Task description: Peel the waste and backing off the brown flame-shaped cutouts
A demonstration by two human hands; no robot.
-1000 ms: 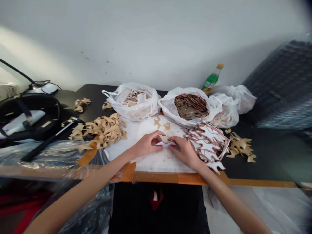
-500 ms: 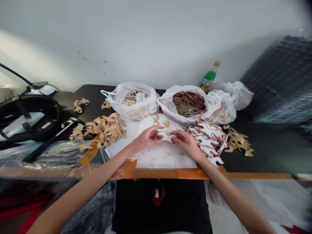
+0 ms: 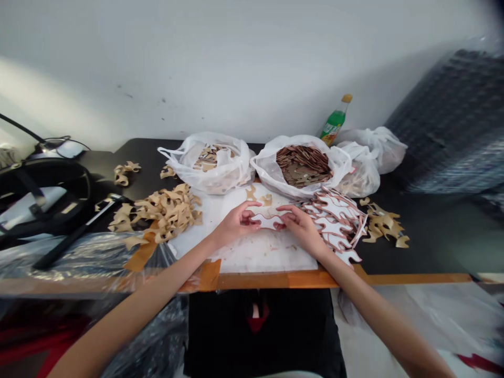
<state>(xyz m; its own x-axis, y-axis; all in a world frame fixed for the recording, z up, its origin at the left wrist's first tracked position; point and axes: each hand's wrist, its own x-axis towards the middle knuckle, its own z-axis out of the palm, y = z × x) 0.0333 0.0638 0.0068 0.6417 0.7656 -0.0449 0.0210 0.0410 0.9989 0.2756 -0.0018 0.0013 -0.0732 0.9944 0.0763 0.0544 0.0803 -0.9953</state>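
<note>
White cut-out piece (image 3: 266, 222) is held near the centre of the frame, stretched sideways between the two hands, its wavy outline edged in reddish brown. Its left end is gripped by the left hand (image 3: 235, 223), between the thumb below and the curled fingers (image 3: 247, 214) behind. Its right end is gripped in the same way by the right hand (image 3: 301, 224). Both index fingers are extended beyond the upper edge of the piece, pointed toward each other, and its middle is left uncovered. Whether the white sheet (image 3: 236, 258) beneath is touched by the piece cannot be told.

Just above the hands, two small tan scraps (image 3: 266, 200) are seen on the sheet. To the right of the right hand, a pile of white-faced pieces (image 3: 334, 226) is heaped, overlapping one another. At centre left, a heap of curled tan scraps (image 3: 169, 210) is spread on the desk (image 3: 437, 231). Above the sheet, two open plastic bags (image 3: 271, 181) are set side by side, the right one filled with brown pieces (image 3: 303, 167).
</note>
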